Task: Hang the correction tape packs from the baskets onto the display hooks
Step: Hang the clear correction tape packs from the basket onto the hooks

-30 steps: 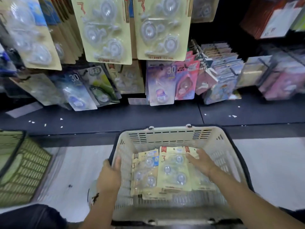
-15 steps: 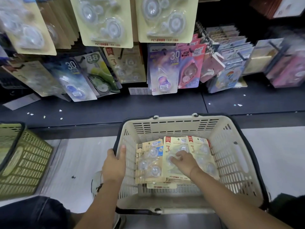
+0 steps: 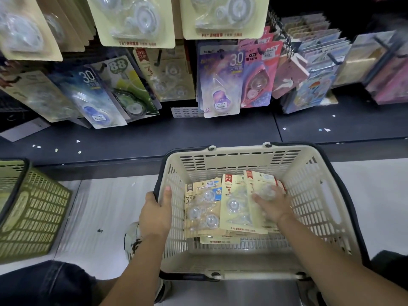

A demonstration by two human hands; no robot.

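Several correction tape packs [image 3: 204, 208] lie flat and overlapping on the floor of the cream basket [image 3: 313, 195]. Their long axes run from the person toward the shelf, with the printed header ends farthest away. The right hand [image 3: 272, 204] is down among them, over the rightmost pack [image 3: 258, 184], which sits tilted across its neighbour. Its fingers spread over the clear blister, though through the blur I cannot tell whether they have actually pinched the card. The left hand [image 3: 154, 214] grips the basket's left rim, thumb inside, so the right hand is the nearer and freer one. The display hooks [image 3: 334, 59] lie up and ahead, beyond the basket's far wall, so the pack probably wants lifting header-first with little turning.
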